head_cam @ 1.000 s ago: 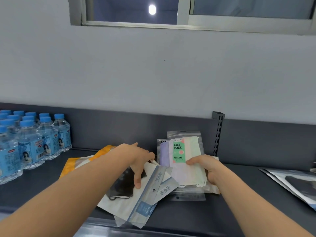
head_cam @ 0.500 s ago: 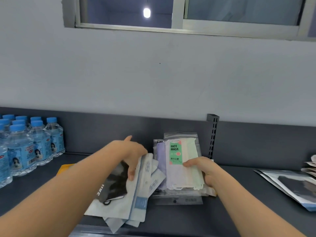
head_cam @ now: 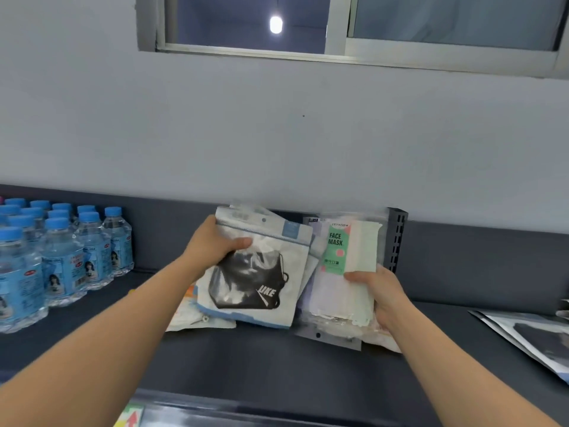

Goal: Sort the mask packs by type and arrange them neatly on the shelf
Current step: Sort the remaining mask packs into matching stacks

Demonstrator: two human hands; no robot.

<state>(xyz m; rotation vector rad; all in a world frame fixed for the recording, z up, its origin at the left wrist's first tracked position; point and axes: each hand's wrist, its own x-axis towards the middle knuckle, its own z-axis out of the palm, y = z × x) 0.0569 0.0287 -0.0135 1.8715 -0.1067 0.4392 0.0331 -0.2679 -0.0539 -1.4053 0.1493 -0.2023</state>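
Observation:
My left hand [head_cam: 212, 246] grips a white pack with a black mask printed on it [head_cam: 255, 282], thumb on its front, holding it nearly upright above the dark shelf [head_cam: 252, 362]. More white packs sit behind and under it, and one with an orange corner [head_cam: 192, 306] lies below. My right hand [head_cam: 377, 288] grips a clear stack of pastel masks with a green FACE MASK label [head_cam: 341, 266], tilted up against the shelf's back panel. A clear pack [head_cam: 329, 335] lies flat beneath that stack.
Several water bottles with blue caps [head_cam: 58, 260] stand at the left of the shelf. A slotted metal upright [head_cam: 397, 238] rises just behind the right-hand stack. More flat mask packs [head_cam: 529, 337] lie at the far right. The shelf's front edge [head_cam: 277, 411] runs below.
My left hand has lifted the black-mask packs from lying fanned out to nearly upright. My right hand kept its hold on the FACE MASK stack and raised it. The view came closer.

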